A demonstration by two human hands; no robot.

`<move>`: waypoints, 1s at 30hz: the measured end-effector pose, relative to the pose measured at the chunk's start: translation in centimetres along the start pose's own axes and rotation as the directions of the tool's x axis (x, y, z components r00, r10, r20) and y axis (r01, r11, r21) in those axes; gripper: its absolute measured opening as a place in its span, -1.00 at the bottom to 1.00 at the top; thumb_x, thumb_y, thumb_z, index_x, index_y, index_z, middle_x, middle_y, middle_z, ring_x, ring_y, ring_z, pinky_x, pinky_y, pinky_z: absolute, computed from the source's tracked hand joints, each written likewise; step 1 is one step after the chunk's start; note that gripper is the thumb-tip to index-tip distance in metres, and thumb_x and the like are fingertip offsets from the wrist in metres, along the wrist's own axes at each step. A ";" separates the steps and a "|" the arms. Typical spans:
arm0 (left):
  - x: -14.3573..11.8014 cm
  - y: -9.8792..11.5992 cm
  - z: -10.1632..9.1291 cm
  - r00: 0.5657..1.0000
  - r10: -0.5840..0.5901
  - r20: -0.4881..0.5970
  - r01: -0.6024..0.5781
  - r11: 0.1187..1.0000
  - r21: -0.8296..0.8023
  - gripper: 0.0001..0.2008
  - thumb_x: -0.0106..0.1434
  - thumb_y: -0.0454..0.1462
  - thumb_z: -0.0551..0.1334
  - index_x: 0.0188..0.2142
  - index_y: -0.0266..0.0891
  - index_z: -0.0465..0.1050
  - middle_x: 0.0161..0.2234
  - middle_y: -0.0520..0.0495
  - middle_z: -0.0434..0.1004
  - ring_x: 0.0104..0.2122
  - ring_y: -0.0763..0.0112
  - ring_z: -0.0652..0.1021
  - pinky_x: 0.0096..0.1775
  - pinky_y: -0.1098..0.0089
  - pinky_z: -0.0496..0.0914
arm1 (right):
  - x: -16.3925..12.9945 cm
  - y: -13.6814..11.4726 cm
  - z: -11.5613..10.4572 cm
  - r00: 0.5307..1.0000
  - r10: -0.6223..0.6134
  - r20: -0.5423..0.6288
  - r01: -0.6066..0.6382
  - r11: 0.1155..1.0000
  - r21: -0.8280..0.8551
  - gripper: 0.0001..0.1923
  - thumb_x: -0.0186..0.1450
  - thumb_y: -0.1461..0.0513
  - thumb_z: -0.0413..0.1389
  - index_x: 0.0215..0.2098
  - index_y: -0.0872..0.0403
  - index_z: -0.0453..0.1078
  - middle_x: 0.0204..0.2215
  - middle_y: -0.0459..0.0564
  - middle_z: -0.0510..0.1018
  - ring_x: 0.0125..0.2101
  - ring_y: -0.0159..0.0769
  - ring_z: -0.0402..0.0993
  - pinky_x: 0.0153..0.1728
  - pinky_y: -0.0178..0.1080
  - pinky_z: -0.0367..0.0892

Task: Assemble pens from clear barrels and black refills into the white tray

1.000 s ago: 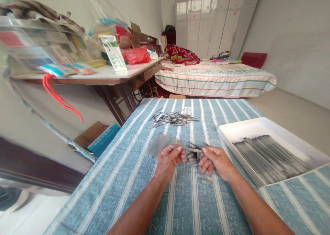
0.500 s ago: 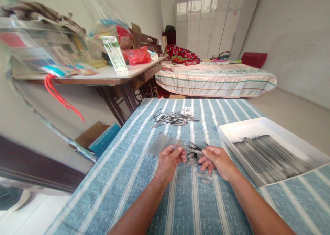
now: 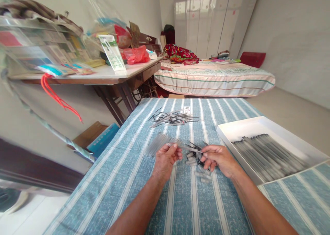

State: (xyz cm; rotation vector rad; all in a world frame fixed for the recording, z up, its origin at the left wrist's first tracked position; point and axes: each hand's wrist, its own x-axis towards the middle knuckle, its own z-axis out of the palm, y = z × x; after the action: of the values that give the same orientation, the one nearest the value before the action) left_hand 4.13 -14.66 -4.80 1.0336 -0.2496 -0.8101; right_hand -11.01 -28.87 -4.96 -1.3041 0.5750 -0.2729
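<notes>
A thin, translucent pen barrel (image 3: pixel 190 149) spans the gap between my two hands, nearly level above the cloth. My left hand (image 3: pixel 167 161) pinches its left end between thumb and fingers. At the other end, my right hand (image 3: pixel 218 159) has its thumb and forefinger closed on the tip; any small part there is hidden. Under and between the hands lie grey pen caps (image 3: pixel 191 158) and several dark thin pieces (image 3: pixel 194 146). A row of clear barrels (image 3: pixel 157 143) rests just beyond my left hand. Farther back is a loose pile of slim refills (image 3: pixel 174 118).
At the right, a white box (image 3: pixel 277 131) holds many grey pens (image 3: pixel 268 156) side by side. A striped blue cloth (image 3: pixel 139 193) covers the table. A cluttered desk (image 3: pixel 103 77) stands at the left, a bed (image 3: pixel 216 76) beyond the far edge.
The hands have drawn slightly apart, showing more of the barrel between them. The whole view has shifted a little; the piles and box lie as before.
</notes>
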 end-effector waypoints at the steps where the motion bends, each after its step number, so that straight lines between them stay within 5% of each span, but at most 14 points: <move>1: 0.0 0.0 0.0 1.000 0.001 -0.003 -0.001 1.000 -0.001 -0.80 -0.01 -0.24 0.33 -0.45 -0.32 0.38 -0.56 -0.01 0.49 -0.60 0.51 0.46 -0.49 0.45 0.36 | 0.0 0.0 0.1 1.000 0.006 0.001 -0.006 1.000 -0.007 -0.66 0.02 0.16 0.21 -0.30 0.19 0.35 -0.52 0.00 0.55 -0.67 -0.33 0.47 -0.78 -0.45 0.23; 9: 0.0 -0.1 0.0 1.000 0.005 0.004 -0.005 0.999 0.035 -0.79 -0.02 -0.23 0.33 -0.45 -0.32 0.39 -0.56 -0.02 0.50 -0.61 0.51 0.46 -0.49 0.45 0.36 | 0.1 0.2 0.5 1.000 0.004 -0.011 -0.004 0.999 -0.045 -0.68 0.00 0.10 0.23 -0.42 0.19 0.35 -0.59 -0.01 0.53 -0.68 -0.30 0.47 -0.79 -0.43 0.24; 18: 1.7 3.5 -1.8 0.973 0.094 -0.210 -0.119 0.987 -0.111 -0.86 0.02 -0.31 0.25 -0.48 -0.27 0.27 -0.46 -0.16 0.57 -0.47 0.28 0.57 -0.47 0.35 0.43 | -0.3 -1.4 -3.1 0.986 -0.064 -0.155 0.053 0.996 -0.073 -0.75 0.01 0.13 0.20 -0.49 0.15 0.31 -0.66 -0.09 0.50 -0.75 -0.40 0.40 -0.82 -0.45 0.18; 24: 1.6 3.2 -1.8 0.983 0.028 -0.184 -0.041 0.997 -0.065 -0.90 0.06 -0.29 0.20 -0.47 -0.29 0.29 -0.46 -0.21 0.57 -0.49 0.26 0.56 -0.48 0.31 0.44 | -0.1 -1.4 -3.3 0.973 -0.047 -0.225 0.001 0.979 -0.202 -0.79 0.04 0.14 0.13 -0.51 0.13 0.27 -0.72 -0.15 0.44 -0.80 -0.44 0.34 -0.85 -0.47 0.11; 30: 0.4 2.0 -0.4 0.997 -0.024 -0.078 0.028 0.998 0.052 -0.82 0.01 -0.21 0.26 -0.47 -0.28 0.31 -0.60 -0.04 0.48 -0.68 0.44 0.45 -0.62 0.44 0.34 | 0.0 -1.1 -3.5 0.987 0.057 -0.153 -0.110 0.923 -0.369 -0.84 0.07 0.17 0.07 -0.49 0.12 0.26 -0.74 -0.19 0.41 -0.83 -0.48 0.30 -0.87 -0.49 0.06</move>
State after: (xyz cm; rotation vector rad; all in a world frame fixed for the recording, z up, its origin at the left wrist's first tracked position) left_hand 5.60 -14.17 -3.37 1.1180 -0.1933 -0.7886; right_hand -12.81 -32.05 -4.48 -1.6351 0.8305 -0.1887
